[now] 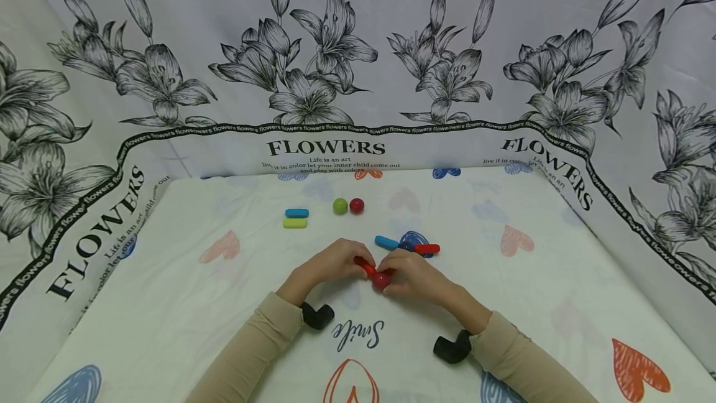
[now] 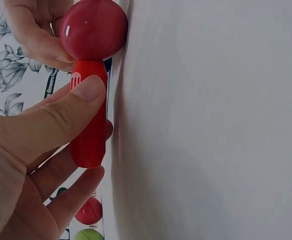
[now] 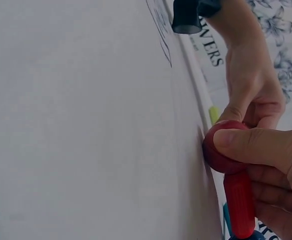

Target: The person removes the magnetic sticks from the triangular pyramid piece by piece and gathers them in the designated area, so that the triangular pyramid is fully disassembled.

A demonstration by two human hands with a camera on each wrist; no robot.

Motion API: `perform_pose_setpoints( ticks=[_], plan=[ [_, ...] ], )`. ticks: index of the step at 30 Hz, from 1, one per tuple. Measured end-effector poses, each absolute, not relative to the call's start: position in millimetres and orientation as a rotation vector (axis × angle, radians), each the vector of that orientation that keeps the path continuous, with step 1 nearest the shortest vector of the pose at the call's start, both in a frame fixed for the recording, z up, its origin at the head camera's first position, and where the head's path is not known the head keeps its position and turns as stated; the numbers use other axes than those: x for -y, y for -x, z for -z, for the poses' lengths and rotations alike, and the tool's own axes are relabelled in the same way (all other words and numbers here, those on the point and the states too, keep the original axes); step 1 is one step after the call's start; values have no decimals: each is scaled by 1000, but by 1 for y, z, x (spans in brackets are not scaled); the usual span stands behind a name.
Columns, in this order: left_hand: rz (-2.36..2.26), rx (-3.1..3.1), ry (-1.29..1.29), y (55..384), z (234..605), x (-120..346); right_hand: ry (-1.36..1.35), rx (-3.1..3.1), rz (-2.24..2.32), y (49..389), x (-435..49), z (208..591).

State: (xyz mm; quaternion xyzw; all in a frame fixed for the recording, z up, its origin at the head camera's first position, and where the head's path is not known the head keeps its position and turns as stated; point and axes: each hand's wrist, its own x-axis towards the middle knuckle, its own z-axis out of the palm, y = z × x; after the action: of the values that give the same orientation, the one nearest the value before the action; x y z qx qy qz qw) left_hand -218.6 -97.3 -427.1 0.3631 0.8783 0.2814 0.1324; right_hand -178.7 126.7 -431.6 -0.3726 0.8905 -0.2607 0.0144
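Near the middle of the table, my left hand (image 1: 338,259) pinches a red rod (image 2: 89,125) between thumb and fingers. The rod's upper end meets a dark red ball (image 2: 94,30); whether they are joined I cannot tell. My right hand (image 1: 419,275) holds that ball, its thumb pressing on the ball's side in the right wrist view. A second red rod (image 3: 239,205) extends from the ball along the right fingers. Just beyond the hands lies a piece made of a blue rod (image 1: 386,242), a dark blue ball (image 1: 406,246) and a red rod (image 1: 427,249).
Farther back sit a green ball (image 1: 340,206) and a red ball (image 1: 357,206) side by side. Left of them lie a blue rod (image 1: 296,213) and a yellow rod (image 1: 294,223). A white cloth printed with hearts covers the table (image 1: 268,285), with a flowered curtain (image 1: 347,98) behind.
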Motion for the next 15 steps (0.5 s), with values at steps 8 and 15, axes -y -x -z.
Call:
perform_pose_setpoints(
  ticks=[8, 15],
  plan=[
    [-919, -2710, -923, 218, 423, 117, 1106, -2725, 802, 180, -125, 429],
    [-978, -2721, -916, 216, 422, 127, 1076, -2712, 795, 179, -126, 427]
  ],
)
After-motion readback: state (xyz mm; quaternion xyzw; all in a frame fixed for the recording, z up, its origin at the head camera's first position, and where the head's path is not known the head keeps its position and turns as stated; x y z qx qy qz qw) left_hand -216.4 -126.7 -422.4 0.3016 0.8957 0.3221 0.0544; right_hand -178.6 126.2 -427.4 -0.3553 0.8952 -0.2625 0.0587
